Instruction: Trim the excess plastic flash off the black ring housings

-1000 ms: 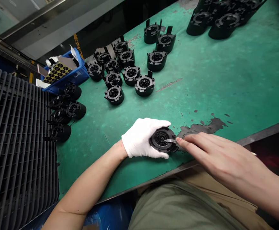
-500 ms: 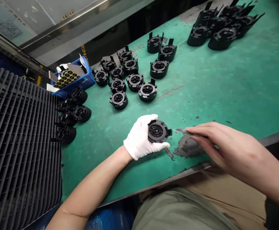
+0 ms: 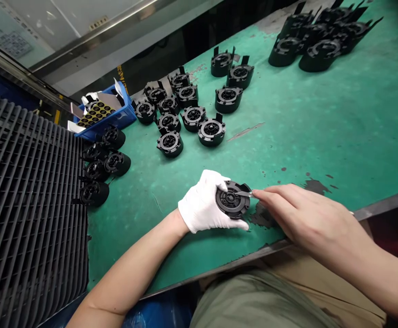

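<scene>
My left hand point(image 3: 204, 203), in a white glove, grips a round black plastic housing point(image 3: 231, 205) by its side, with the ringed face turned up. Bare and ungloved, my right hand point(image 3: 301, 212) pinches a small pointed metal blade point(image 3: 242, 194) between thumb and fingertips. The blade lies over the upper right part of the housing's face, beside a black tab on its rim. Whether its tip touches the plastic I cannot tell. My right fingers hide the blade's back end.
Several similar black housings point(image 3: 211, 132) stand in the middle of the green table point(image 3: 287, 123). More are grouped at the far right point(image 3: 320, 54) and the left point(image 3: 116, 163). A blue bin point(image 3: 123, 116) holds sheets of round stickers point(image 3: 98, 114). Stacked black grid trays point(image 3: 31, 205) line the left side.
My right hand has moved left, bringing the blade from beside the housing to over its face. My left hand has shifted slightly down and right, and the housing's tab has turned upward.
</scene>
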A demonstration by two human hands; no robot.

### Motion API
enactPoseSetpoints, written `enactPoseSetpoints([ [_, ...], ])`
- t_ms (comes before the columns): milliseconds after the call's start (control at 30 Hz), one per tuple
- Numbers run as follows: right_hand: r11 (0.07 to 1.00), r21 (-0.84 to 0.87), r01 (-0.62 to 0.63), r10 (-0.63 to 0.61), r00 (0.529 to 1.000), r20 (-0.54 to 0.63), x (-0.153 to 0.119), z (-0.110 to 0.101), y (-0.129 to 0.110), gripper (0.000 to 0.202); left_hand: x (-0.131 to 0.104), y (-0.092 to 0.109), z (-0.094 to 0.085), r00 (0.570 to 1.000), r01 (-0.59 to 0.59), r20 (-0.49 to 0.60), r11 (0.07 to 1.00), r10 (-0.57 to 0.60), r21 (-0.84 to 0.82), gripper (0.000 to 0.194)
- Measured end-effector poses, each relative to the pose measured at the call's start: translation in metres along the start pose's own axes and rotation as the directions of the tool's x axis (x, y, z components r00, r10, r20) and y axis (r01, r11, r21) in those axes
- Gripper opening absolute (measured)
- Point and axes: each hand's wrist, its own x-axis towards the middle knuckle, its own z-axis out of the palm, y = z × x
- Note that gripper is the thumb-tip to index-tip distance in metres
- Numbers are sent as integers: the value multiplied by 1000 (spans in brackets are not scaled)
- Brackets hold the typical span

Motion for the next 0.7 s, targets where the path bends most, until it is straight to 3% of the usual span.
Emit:
enactPoseSetpoints([
  [233,999,-19,37,-37,999,-19,0,7,5,57,5,15,-8,985,144,85,987,-150,76,133],
  [433,995,-22,93,-93,996,7,8,-3,4,52,5,16,-10,985,137,92,987,-145,85,134],
  [700,994,-40,101,-102,994,-26,10,2,2,46,5,16,-10,980,170,94,982,-177,79,132],
])
